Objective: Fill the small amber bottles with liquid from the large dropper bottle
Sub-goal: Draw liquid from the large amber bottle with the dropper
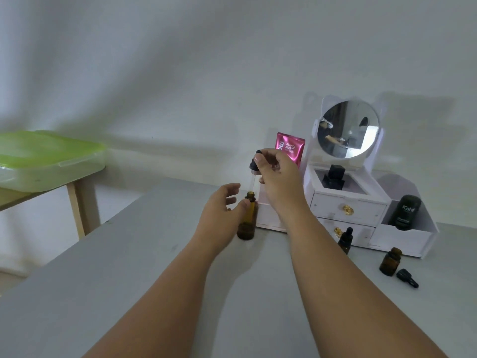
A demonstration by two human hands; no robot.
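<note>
Pinching the black bulb of the dropper (254, 162) with my right hand (277, 174), I hold it lifted clear, its glass tube hanging just above the open mouth of the big amber bottle (247, 220). That bottle stands upright toward the far edge of the tabletop (154, 267), just beside the left end of the white organiser (348, 202). My left hand (219, 208) is relaxed: the thumb touches the bottle near its shoulder, while the other fingers are loosely spread to the left and not wrapped round it.

The bottles I have to fill are well apart from here, toward the right edge of the tabletop in front of the organiser. The open small bottle (389, 262) stands upright with its cap (407, 278) lying just beside it; the capped small bottle (345, 241) stands nearer the organiser drawers, partly behind my right forearm.

My worries from here, as judgements only. I cannot tell how much liquid sits in the tube (it is too thin and pale to read), so I could carry it across nearly dry. A tighter squeeze on the bulb during the carry would drip onto the table. With only a thumb on it, the big bottle is open and barely steadied, so a nudge could tip it. My right forearm passes close over the capped bottle, and a low sweep could knock it down. The small neck is narrow, so a tilted tube could miss it.
</note>
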